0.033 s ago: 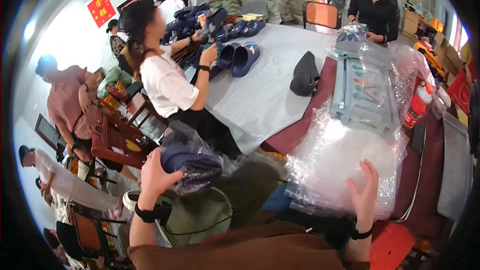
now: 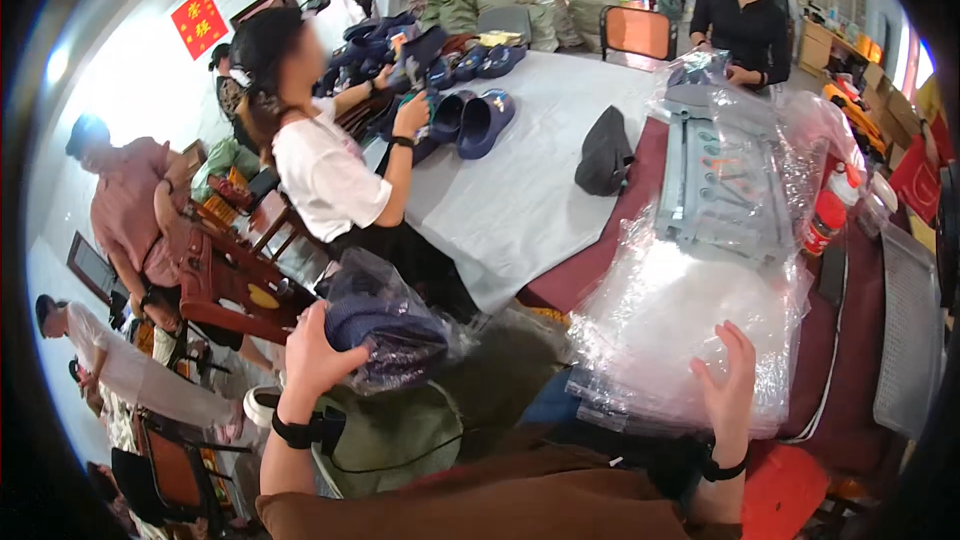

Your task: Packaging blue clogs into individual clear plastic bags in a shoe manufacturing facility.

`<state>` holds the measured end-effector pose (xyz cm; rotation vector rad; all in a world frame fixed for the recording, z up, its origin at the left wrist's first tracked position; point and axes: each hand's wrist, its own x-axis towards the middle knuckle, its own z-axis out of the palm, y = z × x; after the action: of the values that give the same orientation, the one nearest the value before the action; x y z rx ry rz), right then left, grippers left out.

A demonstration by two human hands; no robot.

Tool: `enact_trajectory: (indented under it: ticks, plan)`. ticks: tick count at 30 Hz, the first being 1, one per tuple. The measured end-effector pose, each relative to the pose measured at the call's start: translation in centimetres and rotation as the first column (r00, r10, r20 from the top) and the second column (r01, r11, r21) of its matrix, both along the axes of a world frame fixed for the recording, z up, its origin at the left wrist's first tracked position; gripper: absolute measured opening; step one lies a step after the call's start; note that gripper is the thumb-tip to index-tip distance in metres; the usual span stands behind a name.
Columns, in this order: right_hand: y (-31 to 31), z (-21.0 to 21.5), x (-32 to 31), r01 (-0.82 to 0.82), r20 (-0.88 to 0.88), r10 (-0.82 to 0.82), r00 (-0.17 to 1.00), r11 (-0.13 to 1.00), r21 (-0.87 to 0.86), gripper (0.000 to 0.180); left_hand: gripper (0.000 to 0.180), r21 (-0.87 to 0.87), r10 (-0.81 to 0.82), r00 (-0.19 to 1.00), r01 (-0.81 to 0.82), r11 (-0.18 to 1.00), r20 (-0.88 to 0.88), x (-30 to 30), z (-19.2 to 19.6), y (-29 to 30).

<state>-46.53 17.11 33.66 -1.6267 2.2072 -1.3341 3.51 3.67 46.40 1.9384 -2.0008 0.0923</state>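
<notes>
I've got the left hand (image 2: 312, 345) up and curled around a bagged pair of dark blue shoes (image 2: 385, 330), fingers wrapped on the near side of the bundle, gripping it through the clear plastic. The bundle hangs out left of the table (image 2: 520, 210), over a green sack (image 2: 400, 435) sitting below it.

My right hand (image 2: 728, 385) is flat and spread, palm down on the stack of clear bags (image 2: 680, 340) at the near end of the table. Fingers are apart, pressing the top sheet; it holds nothing.

Farther along the table from that stack lies a grey rack (image 2: 725, 185) wrapped in plastic, and beside it, toward the table's right edge, a red bottle (image 2: 825, 220). A black cap (image 2: 605, 155) sits mid-table on the white cloth. At the far left end there is a row of blue clogs (image 2: 485, 120), and a person in a white shirt (image 2: 325, 180) stands at the table's left side with a hand on them. A person in black (image 2: 745, 25) stands at the far end. Left of the table, well away, a person in pink (image 2: 130, 205) bends over red chairs (image 2: 225, 285).
</notes>
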Motion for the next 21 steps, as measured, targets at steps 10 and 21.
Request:
enact_trajectory:
  ticks: [10,21]
  plan:
    - [3.7,12.9,-3.2,-0.102,-0.194,0.097,0.976,0.995,-0.014,0.048,0.079,-0.158,-0.471,0.763,0.451,0.879,-0.443,-7.4,2.8,-1.7]
    - [-12.0,5.6,-25.0,0.381,0.192,-0.339,0.921,0.885,-0.268,0.084,0.102,-0.561,-0.706,0.401,0.430,0.707,-0.583,-14.2,-0.3,-4.4]
